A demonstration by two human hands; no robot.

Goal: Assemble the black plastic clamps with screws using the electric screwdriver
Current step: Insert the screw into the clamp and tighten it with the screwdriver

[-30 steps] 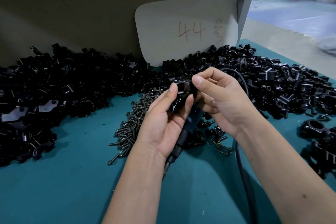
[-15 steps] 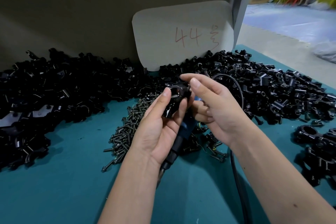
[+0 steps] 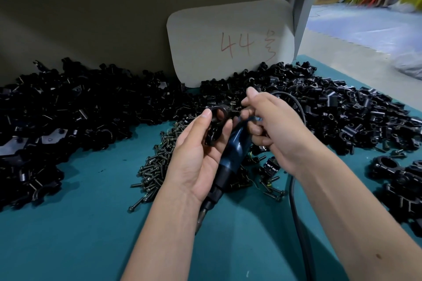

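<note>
1. Above the teal work mat [image 3: 68, 223], the left hand [image 3: 196, 157] grips a black plastic clamp [image 3: 215, 124] between thumb and fingertips, its round ring end uppermost.
2. Just right of the clamp, the right hand [image 3: 271, 125] pinches a small screw [image 3: 235, 109] at the clamp's side, index finger raised; its lower fingers curl round the blue electric screwdriver [image 3: 235, 146].
3. That screwdriver slants down between the two hands, its dark tip end pointing toward the lower edge of the view, close to the left wrist.
4. A black cable [image 3: 296, 212] loops behind the right hand and runs down along the right forearm.
5. Loose screws [image 3: 157, 166] lie heaped on the mat under the hands.
6. Large piles of black clamp parts [image 3: 80, 109] spread across the mat to the left and right, against the back wall.
7. A few ring-shaped clamps [image 3: 392, 166] lie apart at the right edge.
8. A pale card [image 3: 205, 36] marked "44" in red leans upright behind the piles.
</note>
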